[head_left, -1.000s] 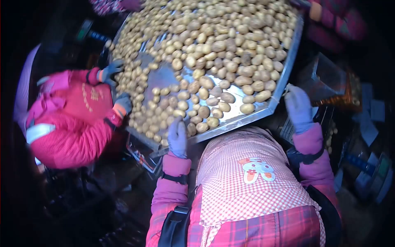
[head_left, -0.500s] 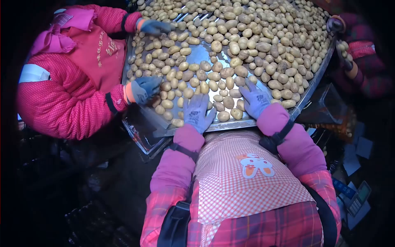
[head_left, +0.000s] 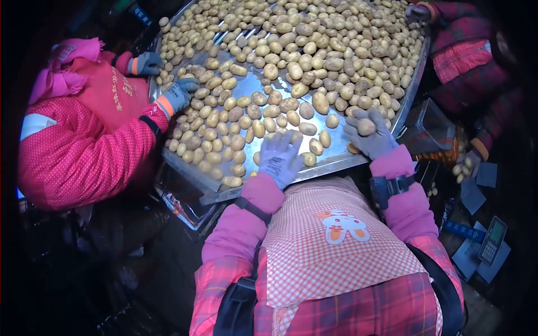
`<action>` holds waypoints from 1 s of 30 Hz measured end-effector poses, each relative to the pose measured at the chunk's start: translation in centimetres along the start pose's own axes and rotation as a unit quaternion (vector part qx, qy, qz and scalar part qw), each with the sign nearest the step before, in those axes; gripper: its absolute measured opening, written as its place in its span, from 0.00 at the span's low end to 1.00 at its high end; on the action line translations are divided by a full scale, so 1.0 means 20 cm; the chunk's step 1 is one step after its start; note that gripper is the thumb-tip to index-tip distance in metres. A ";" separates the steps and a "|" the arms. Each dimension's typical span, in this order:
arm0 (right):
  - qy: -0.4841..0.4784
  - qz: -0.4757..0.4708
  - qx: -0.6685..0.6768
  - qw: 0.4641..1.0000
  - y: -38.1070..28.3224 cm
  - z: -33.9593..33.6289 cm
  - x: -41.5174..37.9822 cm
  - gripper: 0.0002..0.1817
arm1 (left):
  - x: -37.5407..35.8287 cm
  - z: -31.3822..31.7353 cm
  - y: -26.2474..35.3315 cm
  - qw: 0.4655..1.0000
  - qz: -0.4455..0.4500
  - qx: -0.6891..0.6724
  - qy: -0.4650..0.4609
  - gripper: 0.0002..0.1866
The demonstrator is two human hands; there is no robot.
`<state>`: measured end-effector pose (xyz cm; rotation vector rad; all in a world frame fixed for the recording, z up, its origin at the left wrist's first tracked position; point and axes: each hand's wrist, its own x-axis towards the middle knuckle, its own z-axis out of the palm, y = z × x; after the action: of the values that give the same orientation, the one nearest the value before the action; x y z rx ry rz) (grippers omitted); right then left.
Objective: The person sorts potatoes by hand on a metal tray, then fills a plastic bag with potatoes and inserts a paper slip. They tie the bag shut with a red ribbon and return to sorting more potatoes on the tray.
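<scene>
My left hand, in a light purple glove, lies palm down near the front edge of the metal sorting table. Its fingers are stretched out and touch potatoes at their tips. My right hand, gloved alike, is turned partly upward at the table's right front edge, its fingers curled round a potato. Between my hands a few loose potatoes rest on the shiny metal. A large heap of potatoes covers the far side.
At the left, a co-worker's two gloved hands are at the potatoes. Another co-worker on the right has one hand at the table edge and holds small potatoes in the other, low down. A clear bin and a scale display are at the right.
My right hand has lifted back toward the table edge and turned over with a potato. My left hand has shifted slightly right. The right co-worker's lower hand has moved down with potatoes.
</scene>
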<state>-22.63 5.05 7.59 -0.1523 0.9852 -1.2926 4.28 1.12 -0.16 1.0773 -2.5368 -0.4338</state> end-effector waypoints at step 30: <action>-0.104 -0.071 -0.123 0.984 -0.13 -0.13 -0.02 0.32 | -0.19 0.05 -0.09 0.991 -0.096 0.002 0.089 0.24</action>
<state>-26.34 5.68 7.74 -0.5462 0.9643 -1.2510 7.44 2.73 -2.58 1.3063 -2.2900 -0.3655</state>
